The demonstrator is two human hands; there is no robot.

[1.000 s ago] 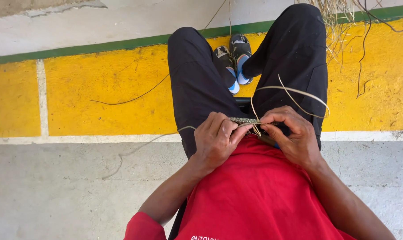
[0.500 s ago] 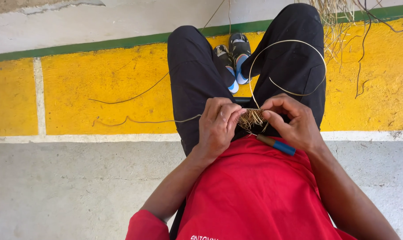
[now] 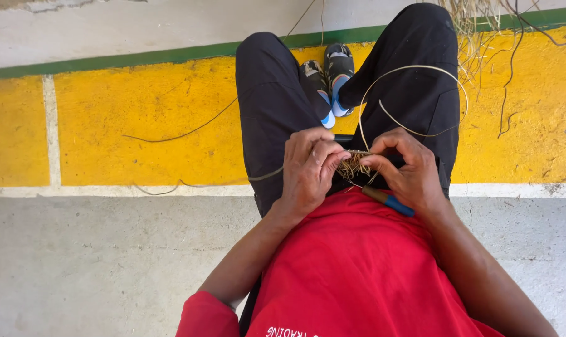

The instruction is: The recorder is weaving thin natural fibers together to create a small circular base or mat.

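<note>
Two hands meet over the lap of a seated person in black trousers (image 3: 270, 93). The left hand (image 3: 308, 171) and right hand (image 3: 408, 171) both pinch a small bundle of dry straw fibres (image 3: 353, 165) between pressed fingers. A thin pale strand (image 3: 420, 67) loops up from the bundle over the right thigh. A blue-handled tool (image 3: 392, 201) lies under the right hand against the red shirt (image 3: 358, 268).
</note>
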